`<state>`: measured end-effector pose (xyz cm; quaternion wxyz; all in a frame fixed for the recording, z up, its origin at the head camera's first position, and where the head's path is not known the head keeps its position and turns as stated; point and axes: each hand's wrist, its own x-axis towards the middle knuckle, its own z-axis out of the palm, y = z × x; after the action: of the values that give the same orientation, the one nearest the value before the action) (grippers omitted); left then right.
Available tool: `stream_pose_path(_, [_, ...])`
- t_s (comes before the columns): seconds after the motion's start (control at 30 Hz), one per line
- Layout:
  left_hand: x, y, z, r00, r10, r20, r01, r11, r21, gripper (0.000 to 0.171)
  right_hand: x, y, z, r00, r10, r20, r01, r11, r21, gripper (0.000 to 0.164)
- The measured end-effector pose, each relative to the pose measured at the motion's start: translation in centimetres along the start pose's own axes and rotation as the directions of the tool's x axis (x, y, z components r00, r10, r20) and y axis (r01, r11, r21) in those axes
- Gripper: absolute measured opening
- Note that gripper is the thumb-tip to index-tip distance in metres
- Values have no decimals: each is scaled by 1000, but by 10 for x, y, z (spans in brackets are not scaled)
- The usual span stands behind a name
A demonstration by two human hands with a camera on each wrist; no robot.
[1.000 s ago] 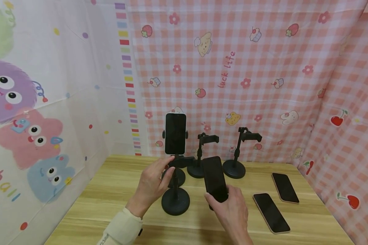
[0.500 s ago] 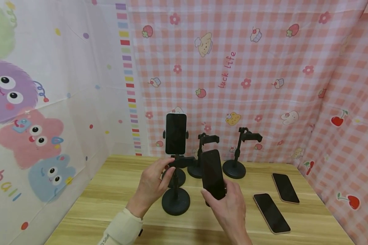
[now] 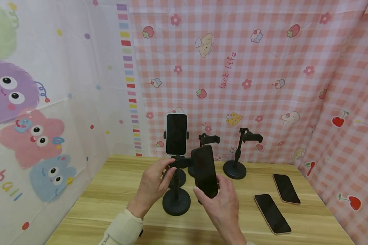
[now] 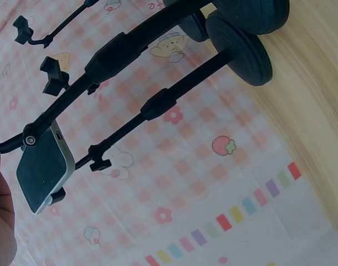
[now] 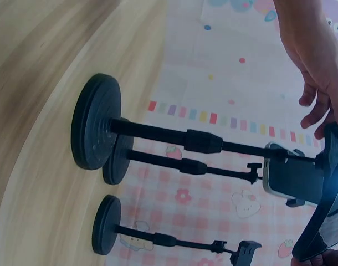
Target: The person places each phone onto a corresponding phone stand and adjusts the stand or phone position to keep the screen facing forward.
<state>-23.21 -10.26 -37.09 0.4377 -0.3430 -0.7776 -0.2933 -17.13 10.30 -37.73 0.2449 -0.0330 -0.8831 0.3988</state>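
At the front phone stand (image 3: 176, 202), my left hand (image 3: 154, 180) pinches the left end of the black clamp (image 3: 182, 161) between thumb and fingers. My right hand (image 3: 222, 204) grips a black phone (image 3: 204, 170) by its lower part, screen facing me and slightly tilted. In the head view this phone covers the clamp's right end; in the right wrist view the phone (image 5: 334, 219) lies close against the clamp (image 5: 316, 221), and contact is hard to tell. Behind, another stand carries a white-edged phone (image 3: 176, 134) upright in its clamp.
Two more stands with bare clamps, one partly hidden (image 3: 210, 139) and one at the back right (image 3: 234, 169), stand near the cloth backdrop (image 3: 263, 102). Two phones, a nearer one (image 3: 272, 213) and a farther one (image 3: 286, 188), lie on the wooden table (image 3: 110, 204) at right.
My right hand has brought the phone leftward and slightly up, so it now overlaps the front stand's clamp in the head view. The left hand has stayed at the clamp.
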Motion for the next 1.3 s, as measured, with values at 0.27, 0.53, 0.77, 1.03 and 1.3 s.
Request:
stream_pose_path(0.27, [0,1,0,1000,-2,1,2,1000,-20,31,-1,-9,6,999,-37,-16,37,999,21,75])
stream_pose_path(0.53, [0,0,1,1000,10,-20,-11,999,-30,31,-4,-20,13,993,-108,-53,111,992,67,73])
stream_pose_path(0.77, [0,0,2,999,14,-31,-15,1000,-24,42,-6,-26,20,989,-142,-51,147,985,96,72])
stream_pose_path(1.03, [0,0,4,999,8,-36,-10,999,-33,40,-7,-30,25,985,-161,-54,167,977,133,71])
stream_pose_path(1.3, [0,0,4,999,27,-45,-29,998,-54,34,-5,-32,30,990,-137,-39,142,979,144,76])
